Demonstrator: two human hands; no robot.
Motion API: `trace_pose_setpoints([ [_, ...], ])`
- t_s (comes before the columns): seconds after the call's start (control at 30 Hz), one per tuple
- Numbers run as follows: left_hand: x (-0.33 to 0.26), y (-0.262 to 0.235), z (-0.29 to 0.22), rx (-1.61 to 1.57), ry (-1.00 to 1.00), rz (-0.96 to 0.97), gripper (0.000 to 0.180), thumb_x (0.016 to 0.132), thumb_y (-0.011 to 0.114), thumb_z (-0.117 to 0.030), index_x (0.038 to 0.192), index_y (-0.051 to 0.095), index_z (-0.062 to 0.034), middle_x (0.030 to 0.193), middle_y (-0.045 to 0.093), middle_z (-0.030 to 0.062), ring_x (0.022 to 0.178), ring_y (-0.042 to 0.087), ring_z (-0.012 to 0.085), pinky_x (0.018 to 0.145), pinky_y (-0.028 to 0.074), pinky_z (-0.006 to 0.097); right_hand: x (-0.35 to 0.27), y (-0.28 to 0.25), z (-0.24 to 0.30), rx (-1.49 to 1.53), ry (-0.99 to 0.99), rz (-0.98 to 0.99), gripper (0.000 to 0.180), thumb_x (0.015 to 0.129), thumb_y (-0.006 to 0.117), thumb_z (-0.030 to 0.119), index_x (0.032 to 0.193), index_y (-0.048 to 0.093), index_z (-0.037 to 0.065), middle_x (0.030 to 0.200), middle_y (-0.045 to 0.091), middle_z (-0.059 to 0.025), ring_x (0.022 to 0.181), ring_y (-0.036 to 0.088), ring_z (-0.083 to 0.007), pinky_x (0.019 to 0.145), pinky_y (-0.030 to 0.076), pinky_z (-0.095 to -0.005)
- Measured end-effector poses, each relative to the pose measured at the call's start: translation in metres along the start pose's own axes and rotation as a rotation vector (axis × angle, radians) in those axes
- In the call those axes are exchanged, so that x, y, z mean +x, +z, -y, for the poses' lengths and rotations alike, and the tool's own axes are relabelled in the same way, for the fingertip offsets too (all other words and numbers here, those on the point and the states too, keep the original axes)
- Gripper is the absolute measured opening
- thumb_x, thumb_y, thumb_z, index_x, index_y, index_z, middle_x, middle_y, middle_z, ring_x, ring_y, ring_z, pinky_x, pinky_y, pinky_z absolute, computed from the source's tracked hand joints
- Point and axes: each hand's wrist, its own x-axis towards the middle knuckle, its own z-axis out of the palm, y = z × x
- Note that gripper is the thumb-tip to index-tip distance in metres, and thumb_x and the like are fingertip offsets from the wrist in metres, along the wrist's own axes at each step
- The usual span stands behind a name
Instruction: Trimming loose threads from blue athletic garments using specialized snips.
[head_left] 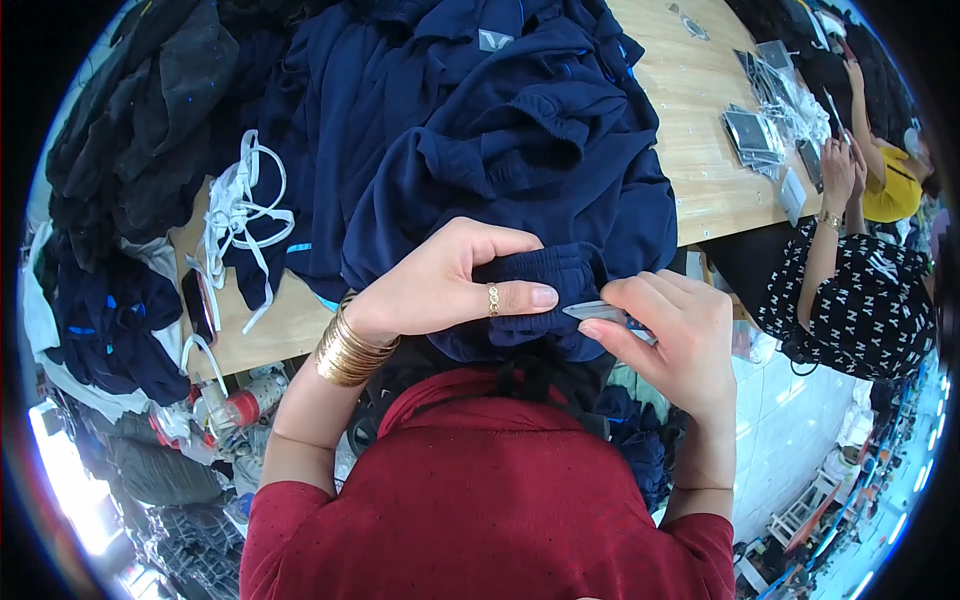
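Observation:
My left hand (440, 285) is closed on the gathered elastic waistband (545, 268) of a navy garment, its thumb lying across the band. My right hand (680, 335) is closed around small thread snips (590, 311), whose pale pointed tip touches or nearly touches the waistband beside my left thumb. Most of the snips is hidden in my fingers. Beyond my hands, a large heap of navy garments (400, 200) covers the middle of the table, with another elastic edge showing on top.
White cords (240, 205) and a phone (198, 305) lie to the left, beside dark cloth piles (140, 130). Flat packets (755, 138) lie on the wooden table (690, 200) at right. Two people work there, one in a black patterned top (860, 310), another in yellow (893, 188).

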Motion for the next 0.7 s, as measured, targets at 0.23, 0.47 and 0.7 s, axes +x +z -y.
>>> trace_pose_setpoints([
  [0.23,-0.0008,0.0012,-0.0033,-0.05,-0.008,-0.004,0.021,0.083,0.066,-0.017,0.088,0.062,0.0021,0.072,0.055,-0.0037,0.068,0.044,0.0014,0.061,0.04,0.018,0.0008,-0.0033,-0.0011,0.031,0.096,-0.028,0.023,0.073,0.069,0.028,0.075,0.057,0.008,0.063,0.055,-0.0018,0.053,0.052,-0.0177,0.048,0.04,-0.0283],
  [0.47,-0.0007,0.0011,-0.0029,-0.044,-0.011,0.009,0.021,0.082,0.067,-0.018,0.089,0.062,0.0019,0.072,0.055,-0.0036,0.068,0.044,0.0017,0.061,0.04,0.018,0.0024,-0.0009,-0.0031,0.094,0.039,-0.024,0.023,0.074,0.069,0.027,0.076,0.058,0.008,0.064,0.056,-0.0027,0.054,0.054,-0.0187,0.049,0.041,-0.0284],
  [0.7,-0.0011,0.0007,-0.0039,-0.049,-0.011,0.012,0.021,0.083,0.066,-0.018,0.088,0.062,0.0016,0.072,0.055,-0.0035,0.068,0.045,0.0021,0.062,0.04,0.019,0.0009,0.0019,-0.0037,0.124,0.038,-0.044,0.022,0.073,0.07,0.027,0.076,0.058,0.008,0.065,0.057,-0.0024,0.054,0.054,-0.0187,0.049,0.041,-0.0282],
])
